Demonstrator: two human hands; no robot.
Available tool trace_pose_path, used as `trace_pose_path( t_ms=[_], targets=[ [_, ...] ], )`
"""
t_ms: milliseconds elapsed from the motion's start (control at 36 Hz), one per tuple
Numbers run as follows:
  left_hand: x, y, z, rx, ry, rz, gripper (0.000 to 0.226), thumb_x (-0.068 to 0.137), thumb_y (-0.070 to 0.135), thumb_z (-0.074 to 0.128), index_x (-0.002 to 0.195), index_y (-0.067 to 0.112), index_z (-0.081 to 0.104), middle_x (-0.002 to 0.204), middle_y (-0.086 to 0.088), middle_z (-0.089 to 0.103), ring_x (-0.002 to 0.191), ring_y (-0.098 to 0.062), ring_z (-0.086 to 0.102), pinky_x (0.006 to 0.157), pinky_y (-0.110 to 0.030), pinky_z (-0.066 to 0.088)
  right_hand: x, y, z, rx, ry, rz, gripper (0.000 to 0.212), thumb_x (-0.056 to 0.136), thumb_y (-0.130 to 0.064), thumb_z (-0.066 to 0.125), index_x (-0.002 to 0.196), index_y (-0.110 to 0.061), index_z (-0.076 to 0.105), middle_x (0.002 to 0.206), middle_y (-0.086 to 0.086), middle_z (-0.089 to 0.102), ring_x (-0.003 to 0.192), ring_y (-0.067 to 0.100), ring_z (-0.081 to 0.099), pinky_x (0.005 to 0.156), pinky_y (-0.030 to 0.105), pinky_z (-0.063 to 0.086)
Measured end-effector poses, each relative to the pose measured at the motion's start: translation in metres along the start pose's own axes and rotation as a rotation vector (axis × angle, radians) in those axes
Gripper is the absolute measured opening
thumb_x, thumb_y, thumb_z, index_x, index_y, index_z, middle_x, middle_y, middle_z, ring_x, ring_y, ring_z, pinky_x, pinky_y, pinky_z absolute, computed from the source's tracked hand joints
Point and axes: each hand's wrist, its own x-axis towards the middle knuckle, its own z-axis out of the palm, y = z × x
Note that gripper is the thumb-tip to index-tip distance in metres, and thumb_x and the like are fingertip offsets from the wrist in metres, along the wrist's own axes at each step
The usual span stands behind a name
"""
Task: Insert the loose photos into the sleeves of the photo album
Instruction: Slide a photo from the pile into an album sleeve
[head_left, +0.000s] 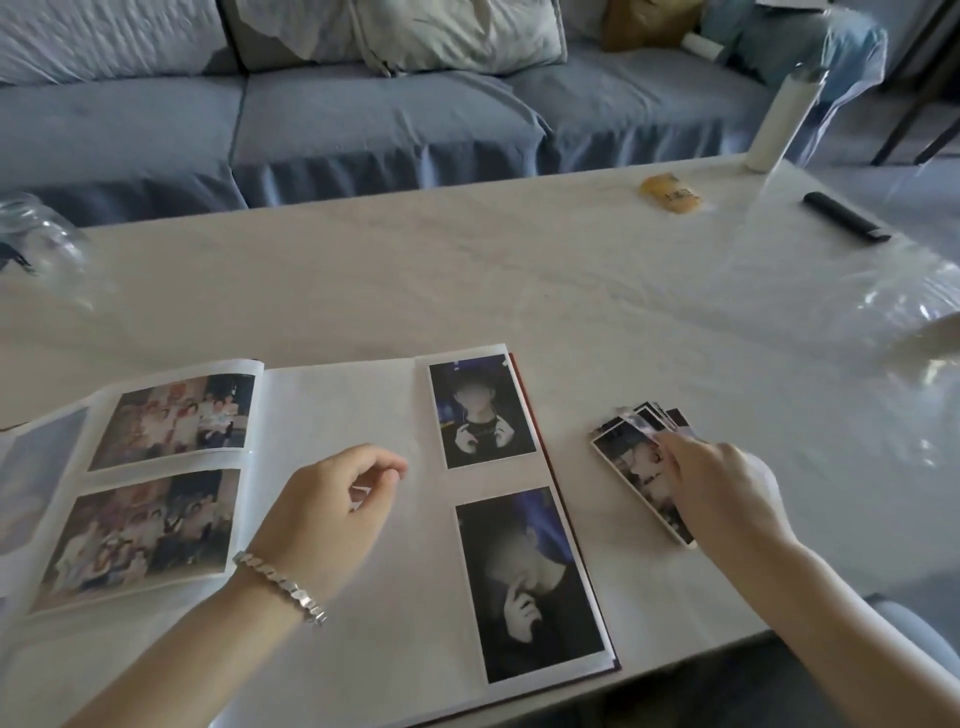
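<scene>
A pale table (467, 270) is standing before a blue sofa (363, 119), which is carrying a light cushion (441, 31) and a brown item (644, 21) too blurred to identify. At the table's far right corner a white cylinder (779, 124) is standing upright, with a yellow object (670, 193) and a black bar (845, 217) lying near it, apart from each other. Clear plastic film (893, 312) is spreading over the right side, and a clear glass jar (36, 234) is sitting at the left edge

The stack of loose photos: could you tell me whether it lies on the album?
No, the stack of loose photos lies on the table, right of the album.
</scene>
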Motion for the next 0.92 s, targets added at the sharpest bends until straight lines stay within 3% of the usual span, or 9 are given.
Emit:
trace_pose_path(
  t_ms=[83, 167, 222, 306, 389, 500, 639, 750, 917],
  targets=[
    [0.000, 0.004, 0.001, -0.027, -0.006, -0.008, 0.032, 0.088, 0.009, 0.059, 0.074, 0.038, 0.063, 0.079, 0.022, 0.069, 0.080, 0.002, 0.063, 0.072, -0.007, 0.047, 0.002, -0.009, -0.001, 0.129, 0.342, -0.188, 0.023, 0.055, 0.010, 0.076, 0.071, -0.007, 0.072, 0.058, 0.006, 0.067, 0.048, 0.027, 0.063, 0.044, 0.029, 0.047],
    [0.001, 0.014, 0.001, -0.230, -0.036, -0.131, 0.017, 0.091, 0.015, 0.057, 0.080, 0.025, 0.067, 0.079, 0.014, 0.072, 0.078, -0.005, 0.068, 0.082, -0.030, 0.055, 0.000, -0.035, -0.013, 0.314, 0.544, -0.433, 0.017, 0.075, -0.005, 0.059, 0.081, -0.003, 0.075, 0.080, 0.006, 0.074, 0.076, 0.018, 0.069, 0.073, 0.023, 0.051],
    [0.002, 0.022, -0.002, -0.522, -0.110, -0.347, 0.019, 0.091, 0.026, 0.055, 0.091, 0.011, 0.066, 0.081, -0.003, 0.074, 0.080, -0.020, 0.071, 0.078, -0.043, 0.057, -0.004, -0.058, -0.019, 0.430, 0.545, -0.585, 0.022, 0.086, -0.012, 0.054, 0.086, -0.004, 0.075, 0.090, 0.005, 0.073, 0.091, 0.011, 0.066, 0.088, 0.019, 0.047],
    [0.004, 0.022, -0.011, -0.830, -0.262, -0.585, 0.045, 0.078, 0.042, 0.056, 0.102, 0.003, 0.063, 0.089, -0.016, 0.073, 0.080, -0.029, 0.072, 0.062, -0.035, 0.060, -0.011, -0.093, -0.017, 0.480, 0.485, -0.791, 0.020, 0.085, -0.017, 0.059, 0.090, -0.006, 0.075, 0.097, 0.004, 0.072, 0.095, 0.013, 0.067, 0.086, 0.029, 0.053],
    [-0.001, 0.014, -0.018, -0.935, -0.150, -0.604, 0.026, 0.079, 0.020, 0.064, 0.093, -0.001, 0.064, 0.076, -0.013, 0.072, 0.065, -0.024, 0.071, 0.047, -0.026, 0.055, -0.014, -0.125, -0.007, 0.491, 0.371, -0.946, 0.021, 0.087, -0.014, 0.057, 0.095, -0.008, 0.074, 0.101, 0.004, 0.072, 0.097, 0.015, 0.068, 0.087, 0.033, 0.054],
    [-0.005, -0.021, -0.034, -0.766, 0.171, -0.530, 0.022, 0.083, 0.004, 0.065, 0.063, 0.012, 0.070, 0.062, -0.006, 0.066, 0.068, -0.026, 0.064, 0.064, -0.035, 0.057, -0.018, -0.165, 0.001, 0.458, 0.140, -0.987, 0.028, 0.087, -0.024, 0.053, 0.104, -0.011, 0.072, 0.112, 0.003, 0.069, 0.109, 0.015, 0.062, 0.100, 0.031, 0.044],
    [-0.031, -0.056, -0.080, -0.379, 0.470, -0.410, 0.010, 0.087, 0.010, 0.063, 0.078, 0.013, 0.064, 0.072, 0.005, 0.064, 0.069, -0.009, 0.059, 0.054, -0.009, 0.045, -0.030, -0.205, 0.004, 0.471, -0.074, -0.889, 0.043, 0.089, -0.037, 0.043, 0.118, -0.014, 0.064, 0.125, 0.001, 0.062, 0.120, 0.015, 0.055, 0.102, 0.034, 0.041],
    [-0.055, -0.095, -0.116, -0.251, 0.595, -0.437, 0.014, 0.087, 0.010, 0.063, 0.074, 0.014, 0.062, 0.073, 0.001, 0.064, 0.073, -0.016, 0.060, 0.065, -0.025, 0.046, -0.040, -0.233, 0.010, 0.505, -0.182, -0.839, 0.044, 0.089, -0.039, 0.048, 0.126, -0.019, 0.058, 0.133, 0.000, 0.055, 0.126, 0.017, 0.049, 0.105, 0.030, 0.019],
    [-0.087, -0.135, -0.156, -0.081, 0.644, -0.461, 0.018, 0.087, 0.011, 0.063, 0.100, 0.014, 0.052, 0.086, 0.006, 0.059, 0.080, -0.012, 0.057, 0.069, -0.027, 0.044, -0.042, -0.273, 0.024, 0.434, -0.396, -0.897, 0.055, 0.097, -0.048, 0.033, 0.147, -0.033, 0.018, 0.156, -0.013, 0.003, 0.141, 0.000, -0.005, 0.104, 0.012, -0.009]
  ],
)
